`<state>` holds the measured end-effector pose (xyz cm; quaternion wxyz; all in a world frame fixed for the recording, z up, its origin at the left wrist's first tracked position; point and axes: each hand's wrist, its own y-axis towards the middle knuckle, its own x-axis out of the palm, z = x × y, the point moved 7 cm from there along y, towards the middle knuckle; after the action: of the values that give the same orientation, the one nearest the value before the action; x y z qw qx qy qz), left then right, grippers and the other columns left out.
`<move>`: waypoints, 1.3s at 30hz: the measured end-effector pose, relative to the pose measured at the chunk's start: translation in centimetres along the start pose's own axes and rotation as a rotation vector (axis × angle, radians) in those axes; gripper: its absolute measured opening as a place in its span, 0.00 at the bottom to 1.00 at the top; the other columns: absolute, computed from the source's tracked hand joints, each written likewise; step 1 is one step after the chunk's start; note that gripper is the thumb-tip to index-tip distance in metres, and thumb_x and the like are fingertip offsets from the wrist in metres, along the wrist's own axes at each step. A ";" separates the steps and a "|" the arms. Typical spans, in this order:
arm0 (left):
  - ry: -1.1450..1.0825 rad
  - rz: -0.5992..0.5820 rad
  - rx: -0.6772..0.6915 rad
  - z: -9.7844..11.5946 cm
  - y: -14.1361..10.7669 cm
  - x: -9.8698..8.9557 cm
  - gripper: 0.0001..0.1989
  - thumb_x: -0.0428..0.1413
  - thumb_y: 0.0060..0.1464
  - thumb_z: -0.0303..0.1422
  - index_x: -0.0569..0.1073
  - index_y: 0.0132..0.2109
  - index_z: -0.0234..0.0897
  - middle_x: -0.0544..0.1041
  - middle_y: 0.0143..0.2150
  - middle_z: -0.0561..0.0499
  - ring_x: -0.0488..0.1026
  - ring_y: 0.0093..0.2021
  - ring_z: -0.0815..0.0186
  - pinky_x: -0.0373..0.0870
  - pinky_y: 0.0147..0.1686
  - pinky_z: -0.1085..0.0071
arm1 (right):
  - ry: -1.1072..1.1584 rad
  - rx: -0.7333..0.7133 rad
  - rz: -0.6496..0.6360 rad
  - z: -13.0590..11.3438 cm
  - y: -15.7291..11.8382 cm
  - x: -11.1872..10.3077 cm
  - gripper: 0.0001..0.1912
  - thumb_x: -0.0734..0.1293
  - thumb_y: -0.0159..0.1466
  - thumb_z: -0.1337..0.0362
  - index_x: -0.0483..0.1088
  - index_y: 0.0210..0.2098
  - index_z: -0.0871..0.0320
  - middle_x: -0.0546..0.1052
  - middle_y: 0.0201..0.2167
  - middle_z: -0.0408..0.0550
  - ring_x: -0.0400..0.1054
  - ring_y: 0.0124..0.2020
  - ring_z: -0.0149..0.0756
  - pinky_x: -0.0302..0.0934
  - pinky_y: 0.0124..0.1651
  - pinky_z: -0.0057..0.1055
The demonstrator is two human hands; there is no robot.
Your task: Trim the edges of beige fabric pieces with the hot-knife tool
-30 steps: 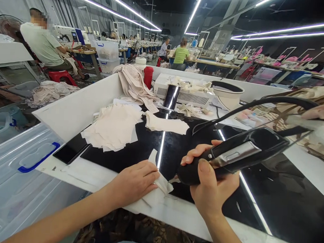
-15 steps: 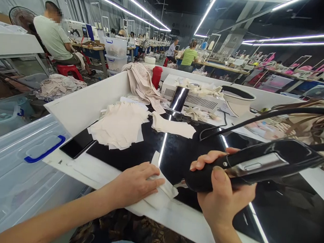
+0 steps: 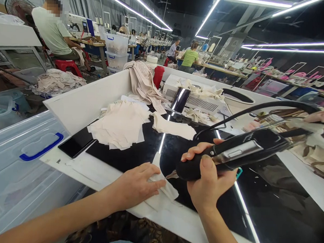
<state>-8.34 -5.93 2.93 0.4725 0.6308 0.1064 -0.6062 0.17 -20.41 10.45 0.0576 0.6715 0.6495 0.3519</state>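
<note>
My left hand (image 3: 136, 185) lies over a narrow cream fabric piece (image 3: 170, 190) at the table's near edge, the cloth caught between its thumb and fingers. My right hand (image 3: 210, 182) is closed round a black corded hand tool (image 3: 235, 153) with a silver panel. Its flat metal tip (image 3: 172, 174) points left, close to the upper edge of the fabric; whether it touches, I cannot tell. Beyond my hands, on the glossy black panel (image 3: 112, 158), are a heap of cream fabric pieces (image 3: 119, 123) and a small separate stack of them (image 3: 174, 127).
A phone (image 3: 76, 142) lies at the left edge beside a lidded clear bin (image 3: 22, 180). Behind stand a red cylinder (image 3: 158, 77) and a vented white box (image 3: 195, 98). Another person's hand (image 3: 323, 114) reaches in at right, by the tool's cable (image 3: 267, 104).
The tool in my right hand has moved left and slightly up, its tip along the fabric's edge. My left hand has stayed on the cloth. Another person's hand has appeared at the right.
</note>
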 end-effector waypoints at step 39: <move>-0.127 -0.107 0.083 -3.1 1.2 -1.2 0.13 0.47 0.78 0.31 0.74 0.56 0.33 0.77 0.52 0.42 0.76 0.53 0.59 0.77 0.58 0.61 | -0.046 -0.009 -0.030 0.4 -0.5 0.2 0.20 0.75 0.65 0.62 0.65 0.52 0.50 0.75 0.35 0.39 0.72 0.27 0.32 0.71 0.32 0.34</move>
<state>-5.71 -3.78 4.02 0.4190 0.6035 0.0847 -0.6731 -0.08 -19.97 9.97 0.0810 0.6695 0.6563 0.3384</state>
